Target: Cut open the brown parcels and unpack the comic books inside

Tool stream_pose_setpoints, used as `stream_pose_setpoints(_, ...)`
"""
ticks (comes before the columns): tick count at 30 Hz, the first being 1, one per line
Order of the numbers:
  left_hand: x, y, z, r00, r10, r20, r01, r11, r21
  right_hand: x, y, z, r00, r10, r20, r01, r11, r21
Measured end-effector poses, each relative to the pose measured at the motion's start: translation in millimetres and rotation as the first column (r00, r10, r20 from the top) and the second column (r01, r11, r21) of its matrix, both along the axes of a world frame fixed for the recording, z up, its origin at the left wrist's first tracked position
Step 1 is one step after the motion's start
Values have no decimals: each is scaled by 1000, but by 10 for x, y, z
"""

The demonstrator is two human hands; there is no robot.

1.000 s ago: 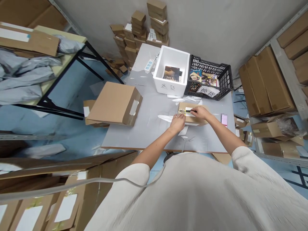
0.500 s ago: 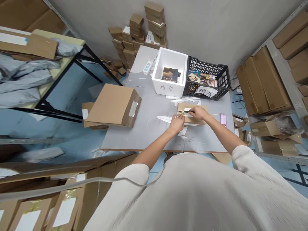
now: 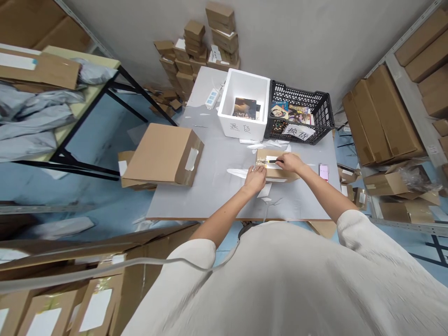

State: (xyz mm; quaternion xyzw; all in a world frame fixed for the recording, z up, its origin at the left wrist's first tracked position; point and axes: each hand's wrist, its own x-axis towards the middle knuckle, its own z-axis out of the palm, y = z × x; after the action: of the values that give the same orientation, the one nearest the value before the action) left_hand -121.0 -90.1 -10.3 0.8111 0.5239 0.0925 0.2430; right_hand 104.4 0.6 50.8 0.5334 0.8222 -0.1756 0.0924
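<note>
A small flat cardboard parcel (image 3: 266, 153) lies on the grey table (image 3: 217, 186) in front of me. My left hand (image 3: 255, 178) rests on its near left edge, fingers curled down against the box. My right hand (image 3: 291, 163) is closed round a thin dark tool, like a small cutter (image 3: 274, 161), whose tip lies on the taped top of the parcel near a white label.
A white foam box (image 3: 245, 100) and a black plastic crate (image 3: 301, 116) with books stand behind the parcel. A larger cardboard box (image 3: 163, 154) sits at the table's left edge. A pink phone (image 3: 324, 171) lies right. Stacked cartons line the far wall and right shelves.
The view has drifted slightly. The tool in my right hand has slid a little to the left along the parcel top; my left hand stays on the box edge.
</note>
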Motion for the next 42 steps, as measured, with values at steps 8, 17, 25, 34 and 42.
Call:
stream_pose_setpoints(8,7,-1,28,999,1,-45,0,1000,17,14,-51,83,998,-37,42,37,999,-2)
stream_pose_setpoints(17,12,-13,61,991,-11,-136,17,999,40,54,-138,248,989,-58,136,68,995,-67)
stream_pose_setpoints(25,26,-17,109,984,-6,-178,12,999,36,240,-137,316,984,-67,167,81,994,-73)
stream_pose_setpoints(34,189,37,129,964,36,-263,-30,999,28,608,-136,319,975,-97,202,118,988,-95)
stream_pose_setpoints(42,202,109,52,941,22,-339,-17,1000,19,583,-107,412,965,-98,244,127,986,-110)
